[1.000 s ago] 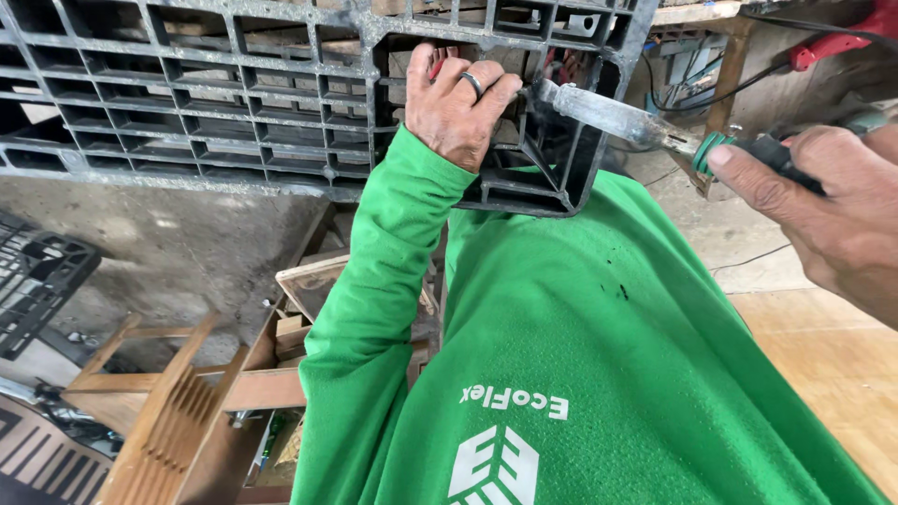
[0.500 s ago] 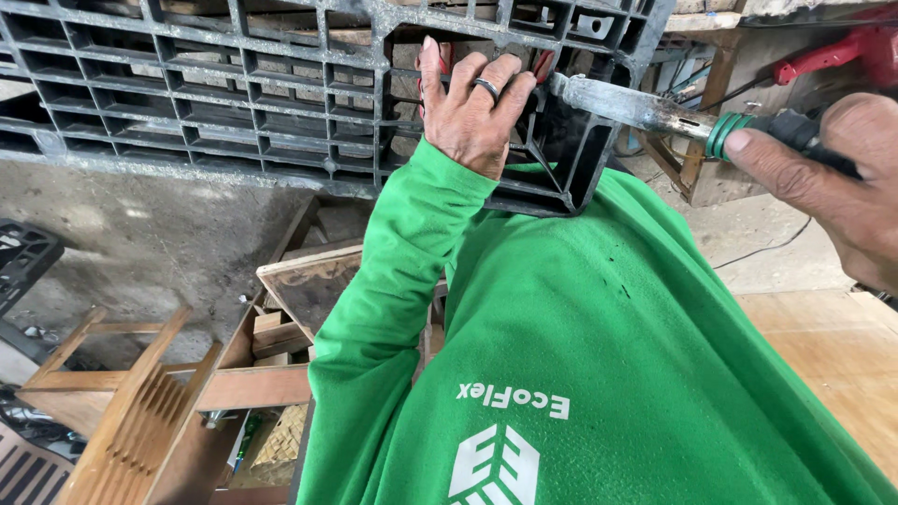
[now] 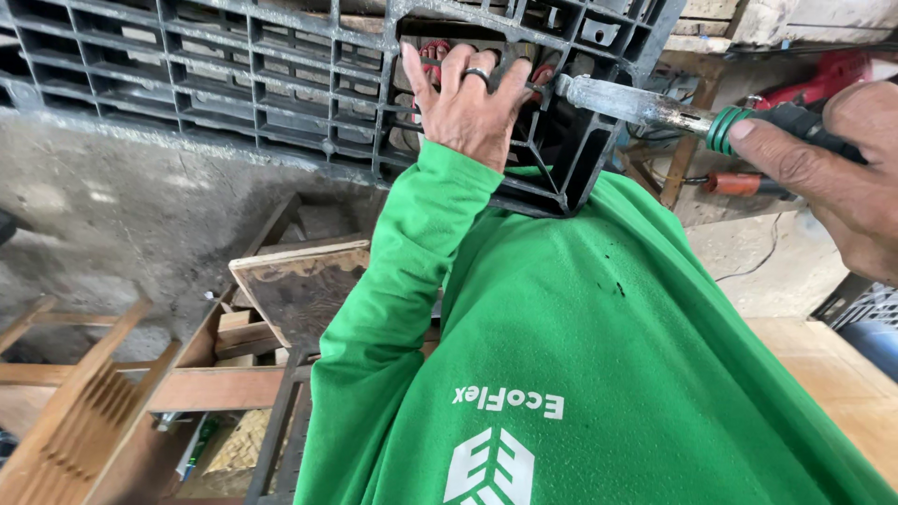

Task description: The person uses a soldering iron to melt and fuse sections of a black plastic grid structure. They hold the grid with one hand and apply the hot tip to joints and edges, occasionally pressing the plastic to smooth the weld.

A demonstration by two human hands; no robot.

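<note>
Dark grey plastic pallet point(image 3: 234, 75) fills the top of the view, its gridded underside facing the camera, one corner held up over the person's chest. Green long-sleeved shirt point(image 3: 599, 355) takes up the lower right; the left sleeve runs up from the bottom centre, bent at the elbow, straight to the pallet. Below left: wooden boards and slatted frames point(image 3: 84, 411) on a dusty concrete floor point(image 3: 112, 224), and a flat scuffed board point(image 3: 304, 285) just beside the sleeve. Left hand point(image 3: 465, 105) raised, back toward the camera, fingers spread and hooked over the pallet ribs beside an open cell, a dark ring on one finger; it is clamped on the pallet. Right hand point(image 3: 828, 173) enters from the right edge, wrapped closed around the dark green-banded handle of a flat-bladed metal tool point(image 3: 645, 105), thumb along the handle. Blade tip meets the pallet's corner rib, just right of the left hand. Hands near but apart.
</note>
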